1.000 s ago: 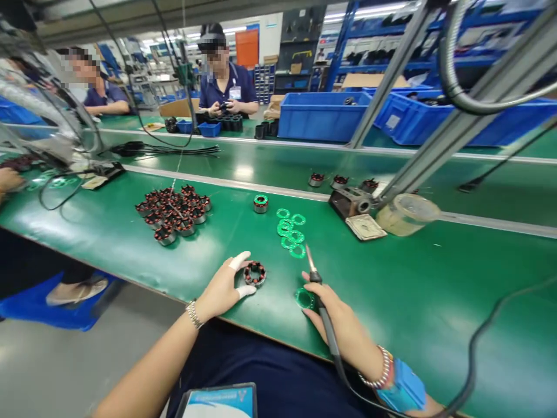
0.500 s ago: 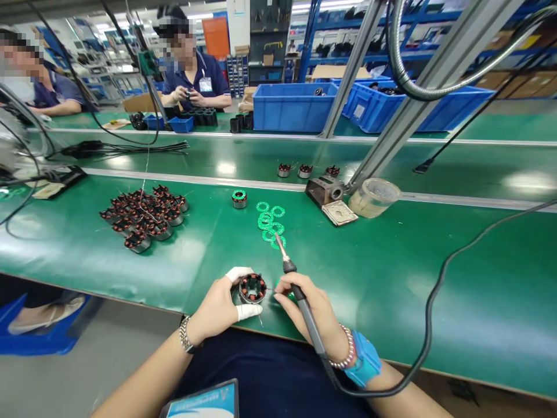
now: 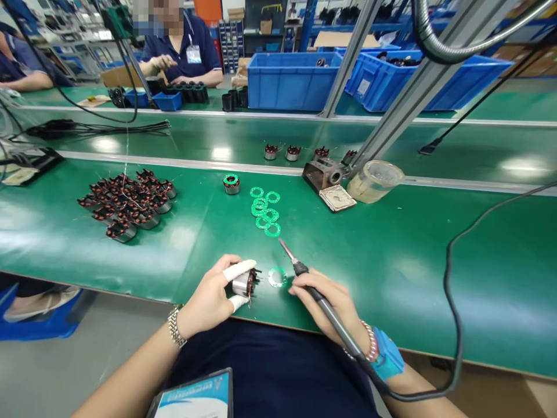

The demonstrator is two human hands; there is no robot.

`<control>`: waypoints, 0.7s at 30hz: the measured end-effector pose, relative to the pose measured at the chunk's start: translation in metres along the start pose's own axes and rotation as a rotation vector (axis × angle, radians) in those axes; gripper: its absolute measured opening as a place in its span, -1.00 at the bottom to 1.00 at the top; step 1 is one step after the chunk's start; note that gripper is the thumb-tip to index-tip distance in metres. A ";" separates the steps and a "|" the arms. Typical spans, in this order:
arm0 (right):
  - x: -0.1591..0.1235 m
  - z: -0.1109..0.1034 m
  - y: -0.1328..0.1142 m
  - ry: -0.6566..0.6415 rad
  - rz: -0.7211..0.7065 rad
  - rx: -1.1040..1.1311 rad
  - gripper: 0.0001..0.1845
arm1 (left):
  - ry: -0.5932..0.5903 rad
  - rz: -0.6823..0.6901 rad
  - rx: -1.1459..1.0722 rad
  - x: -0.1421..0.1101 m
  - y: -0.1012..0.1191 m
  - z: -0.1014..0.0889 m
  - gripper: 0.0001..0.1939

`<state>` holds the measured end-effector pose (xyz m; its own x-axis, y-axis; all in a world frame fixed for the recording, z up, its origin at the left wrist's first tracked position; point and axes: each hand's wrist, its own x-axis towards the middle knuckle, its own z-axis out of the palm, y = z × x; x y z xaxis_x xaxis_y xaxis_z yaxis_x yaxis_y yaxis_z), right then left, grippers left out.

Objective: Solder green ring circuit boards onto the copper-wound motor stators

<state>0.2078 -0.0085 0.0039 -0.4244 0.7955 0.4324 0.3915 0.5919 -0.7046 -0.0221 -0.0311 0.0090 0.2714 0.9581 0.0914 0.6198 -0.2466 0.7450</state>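
Green ring (image 3: 284, 277) loose, frame centre, between hands. Left hand (image 3: 208, 303) closed round tilted bare stator (image 3: 240, 283); right hand (image 3: 333, 296) curled on soldering iron (image 3: 342, 331). Apparently done: ring-topped stator (image 3: 232, 186), upper centre. Remaining: bare cluster (image 3: 130, 203), frame left.

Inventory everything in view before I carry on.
Held stator: one, silver, front centre
Soldering iron: one, grey, front right
Loose ring: one, green, front centre
Ring pile: about seven, green, centre
Capped stator: one, green top, centre
Stator cluster: many, copper-black, left
Back stators: four, copper-black, back centre
Stand: one, dark, centre right
Pad: one, off-white, before stand
Tub: one, translucent, beside stand
Bins: several, blue, far bench
Co-workers: two, navy, far left
Left hand: one, white finger covers, front
Right hand: one, blue wristband, front
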 end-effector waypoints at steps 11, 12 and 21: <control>-0.013 -0.021 0.007 0.056 0.196 0.011 -0.87 | -0.046 0.018 -0.064 0.017 -0.007 0.006 -0.46; -0.013 -0.021 0.007 0.040 0.233 0.018 -0.88 | -0.049 0.024 -0.069 0.018 -0.006 0.007 -0.45; -0.008 -0.021 0.007 -0.051 0.308 0.102 -0.89 | -0.071 0.061 -0.128 0.021 -0.007 0.009 -0.43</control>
<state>0.2308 -0.0080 0.0074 -0.3404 0.9260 0.1630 0.4250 0.3062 -0.8519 -0.0140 -0.0102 -0.0006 0.3598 0.9281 0.0957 0.5026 -0.2792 0.8182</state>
